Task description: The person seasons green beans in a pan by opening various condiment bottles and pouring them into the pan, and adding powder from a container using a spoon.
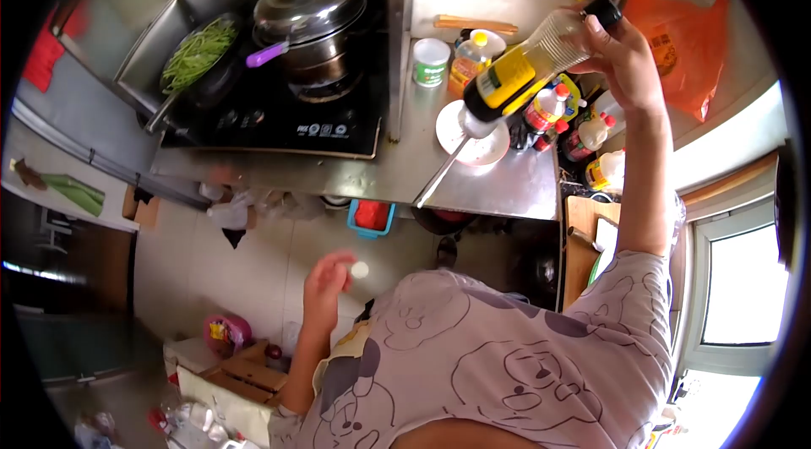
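Raised at the upper right, my right hand (621, 60) is wrapped around the upper part of a bottle of dark sauce (511, 81) with a yellow label. The bottle is tilted, its lower end over a white bowl (498, 147), and the dark liquid has gathered in that end. A metal spoon (441, 172) rests in the bowl, its handle reaching out over the counter. Lower down, in front of my body, my left hand (328, 278) pinches a small white round cap (361, 270). Whether sauce is flowing cannot be made out.
On the black gas stove (279, 132) stand a lidded steel pot (308, 14) and a pan (221, 77) of green strips. A white-green can (431, 62), an oil bottle (467, 63) and several sauce bottles (589, 136) crowd the counter. An orange plastic bag (688, 52) hangs at right.
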{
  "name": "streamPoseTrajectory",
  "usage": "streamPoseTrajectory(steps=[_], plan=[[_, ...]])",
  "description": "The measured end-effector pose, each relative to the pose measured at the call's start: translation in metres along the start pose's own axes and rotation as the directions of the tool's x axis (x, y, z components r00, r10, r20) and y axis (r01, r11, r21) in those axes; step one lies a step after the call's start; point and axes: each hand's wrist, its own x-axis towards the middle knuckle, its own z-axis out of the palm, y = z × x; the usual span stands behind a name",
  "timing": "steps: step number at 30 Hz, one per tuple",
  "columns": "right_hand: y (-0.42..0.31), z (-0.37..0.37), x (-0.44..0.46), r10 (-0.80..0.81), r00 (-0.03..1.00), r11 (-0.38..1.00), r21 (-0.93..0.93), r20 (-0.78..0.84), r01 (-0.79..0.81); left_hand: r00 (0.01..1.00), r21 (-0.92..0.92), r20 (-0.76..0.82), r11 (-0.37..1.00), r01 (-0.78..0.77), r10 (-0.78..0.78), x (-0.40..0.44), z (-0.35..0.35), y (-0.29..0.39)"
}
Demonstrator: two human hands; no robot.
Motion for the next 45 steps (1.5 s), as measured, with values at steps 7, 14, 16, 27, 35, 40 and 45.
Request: streamPoseTrajectory(steps=[7,14,16,27,35,40,45], plan=[[-0.057,0.147,-0.037,-0.047,0.84,0.951,0.282,0.541,-0.129,0.791,0.327,0.242,0.72,-0.612,0.562,0.009,0.003,0.1],[-0.09,0.275,-0.074,-0.088,0.573,0.974,0.191,0.815,-0.122,0.898,0.424,-0.072,0.828,-0.367,0.435,-0.036,-0.026,0.092],[-0.091,0.295,-0.076,-0.241,0.513,0.97,0.192,0.824,0.148,0.878,0.555,-0.166,0.778,-0.294,0.449,-0.051,-0.041,0.089],[-0.095,0.415,-0.03,-0.761,0.108,0.419,0.358,0.639,0.834,0.806,0.692,-0.356,0.714,-0.112,0.472,-0.058,-0.118,0.101],[-0.087,0.517,0.032,-0.743,0.08,0.448,0.405,0.664,0.797,0.883,0.648,-0.323,0.76,-0.056,0.34,-0.015,-0.213,0.13],[-0.091,0.566,0.073,-0.686,0.269,0.651,0.405,0.676,0.642,0.822,0.788,-0.378,0.614,0.043,0.427,0.024,-0.274,0.153],[-0.073,0.604,0.104,-0.393,0.24,0.895,0.31,0.887,0.321,0.851,0.79,-0.354,0.611,0.049,0.389,0.056,-0.312,0.152]])
